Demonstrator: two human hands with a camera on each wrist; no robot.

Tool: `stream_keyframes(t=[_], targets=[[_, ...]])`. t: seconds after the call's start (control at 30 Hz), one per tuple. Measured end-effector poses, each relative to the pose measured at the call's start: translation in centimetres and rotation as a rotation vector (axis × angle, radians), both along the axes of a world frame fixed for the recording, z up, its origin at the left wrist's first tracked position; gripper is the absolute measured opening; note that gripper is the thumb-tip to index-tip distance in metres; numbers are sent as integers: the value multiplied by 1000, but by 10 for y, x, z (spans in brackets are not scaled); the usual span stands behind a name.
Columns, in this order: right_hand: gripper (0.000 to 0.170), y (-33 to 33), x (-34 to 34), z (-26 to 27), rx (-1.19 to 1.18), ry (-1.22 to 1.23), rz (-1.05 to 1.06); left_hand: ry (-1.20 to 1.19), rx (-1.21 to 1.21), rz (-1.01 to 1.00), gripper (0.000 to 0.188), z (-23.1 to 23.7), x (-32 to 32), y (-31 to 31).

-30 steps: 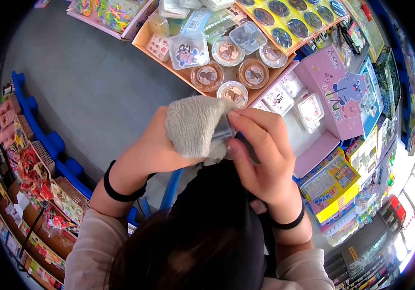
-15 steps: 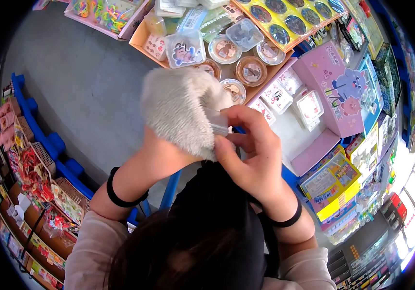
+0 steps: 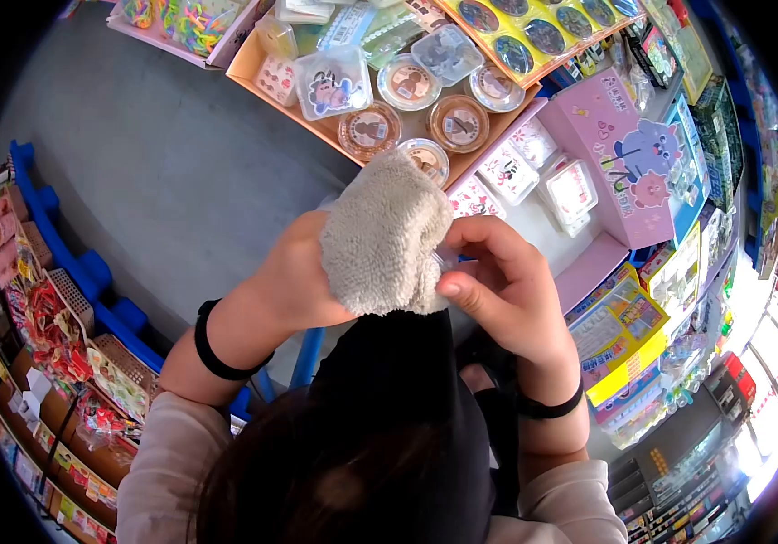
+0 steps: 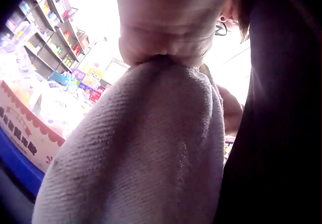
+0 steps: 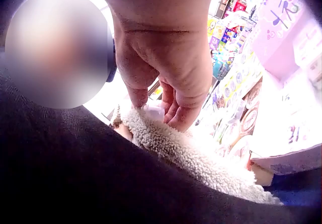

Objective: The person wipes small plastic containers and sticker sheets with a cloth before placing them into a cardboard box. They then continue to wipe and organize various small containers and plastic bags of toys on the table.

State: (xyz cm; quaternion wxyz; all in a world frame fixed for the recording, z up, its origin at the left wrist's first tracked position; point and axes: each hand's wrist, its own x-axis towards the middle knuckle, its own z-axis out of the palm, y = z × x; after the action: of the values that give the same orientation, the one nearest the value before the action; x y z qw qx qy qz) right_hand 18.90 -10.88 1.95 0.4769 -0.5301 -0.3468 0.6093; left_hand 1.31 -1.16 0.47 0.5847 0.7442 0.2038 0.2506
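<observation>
A beige-grey terry cloth (image 3: 384, 236) drapes over the fingers of my left hand (image 3: 298, 276), which grips it in front of my chest. Most of those fingers are hidden under the fabric. In the left wrist view the cloth (image 4: 141, 148) hangs down from below the palm. A small clear plastic case (image 3: 444, 261) sticks out at the cloth's right edge, its other end covered. My right hand (image 3: 516, 295) pinches that end between thumb and curled fingers. From the right wrist, the case (image 5: 155, 113) shows as a pale translucent block at the fingertips, close against the cloth.
Beyond the hands stands an orange carton (image 3: 316, 129) of round and square clear tubs. To its right lie a pink display box (image 3: 602, 263) with small white cases and a yellow box (image 3: 633, 349). Blue-edged shelving (image 3: 90, 272) with packets runs along the left, across grey floor.
The cloth swung up and left, then came back right and down, now covering more of the clear case. My right hand stays at the case's end, shifting slightly right.
</observation>
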Motion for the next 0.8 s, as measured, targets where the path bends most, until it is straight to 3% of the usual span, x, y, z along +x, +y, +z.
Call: stream_keyframes(t=[0.13, 0.2, 0.3, 0.37, 0.4, 0.43, 0.5, 0.53, 0.57, 0.63, 0.8], targets=[[23, -7, 11, 15, -19, -255, 129, 12, -64, -60, 40, 0, -3, 0], [22, -18, 20, 16, -123, -400, 2, -39, -57, 14, 45, -2, -5, 0], [18, -41, 67, -4, -257, -711, -187, 14, -78, -38, 49, -20, -10, 18], [20, -66, 106, -22, -400, -905, 27, -20, -122, 62, 48, -21, -20, 19], [22, -74, 109, -33, -502, -859, -18, -24, -126, 65, 48, -24, -24, 17], [24, -81, 110, -44, -603, -809, -63, -42, -282, 179, 44, -27, -28, 15], [27, -83, 105, -65, -725, -843, 34, -54, -493, 326, 41, -28, -30, 14], [28, -82, 101, -68, -619, -1028, 162, -27, -455, 279, 41, -23, -28, 18], [28, -78, 98, -67, -616, -1028, 164, 13, -380, 199, 41, -16, -25, 23], [27, -58, 89, -51, -557, -1321, 126, 75, -264, 63, 42, -6, -17, 34], [20, 22, 44, -21, -110, -924, -87, 154, -172, 11, 42, 6, -24, 40]])
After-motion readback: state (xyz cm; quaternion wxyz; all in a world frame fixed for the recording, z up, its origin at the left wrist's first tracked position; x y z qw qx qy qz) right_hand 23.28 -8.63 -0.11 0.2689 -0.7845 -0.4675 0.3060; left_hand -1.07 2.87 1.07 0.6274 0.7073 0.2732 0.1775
